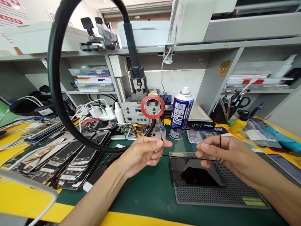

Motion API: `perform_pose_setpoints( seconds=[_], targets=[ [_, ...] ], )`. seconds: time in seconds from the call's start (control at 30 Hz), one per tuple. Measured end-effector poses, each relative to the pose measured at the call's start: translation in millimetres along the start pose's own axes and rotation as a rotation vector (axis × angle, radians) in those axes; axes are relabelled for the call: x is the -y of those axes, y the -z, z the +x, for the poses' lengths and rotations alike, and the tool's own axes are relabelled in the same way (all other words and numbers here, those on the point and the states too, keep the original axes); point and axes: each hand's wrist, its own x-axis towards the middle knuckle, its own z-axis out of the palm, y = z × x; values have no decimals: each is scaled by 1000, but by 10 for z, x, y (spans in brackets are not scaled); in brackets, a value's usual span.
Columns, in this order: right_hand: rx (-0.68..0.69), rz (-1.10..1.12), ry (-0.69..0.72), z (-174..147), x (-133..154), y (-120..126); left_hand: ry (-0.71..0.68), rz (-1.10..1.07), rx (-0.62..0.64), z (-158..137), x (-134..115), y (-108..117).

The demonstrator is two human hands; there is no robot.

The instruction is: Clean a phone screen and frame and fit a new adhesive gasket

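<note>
Between my two hands stretches a thin black rectangular frame (180, 156), slender as a phone's bezel strip, raised above the bench. My left hand (147, 150) pinches its left end between thumb and index finger. My right hand (218, 152) has its fingers closed around the other end, with part of the strip hidden behind them. Below the frame, a black phone (195, 172) lies flat, its glossy screen up, on a grey perforated mat (211, 197). Neither hand touches the phone.
Stacked phone screens (82, 157) cover the left side. A thick black hose (53, 62) loops up from the hot-air station (134, 111). A spray can (182, 113), a roll of red tape (152, 106) and a tool holder (223, 110) stand behind my hands.
</note>
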Motion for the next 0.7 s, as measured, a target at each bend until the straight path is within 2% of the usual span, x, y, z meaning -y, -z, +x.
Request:
perform_pose_setpoints(
  seconds=[0.4, 0.7],
  targets=[
    [-14, -26, -29, -25, 84, -31, -9, -42, -16, 35, 17, 26],
    [-52, 8, -26, -49, 72, -26, 49, -92, -5, 24, -1, -3]
  ],
)
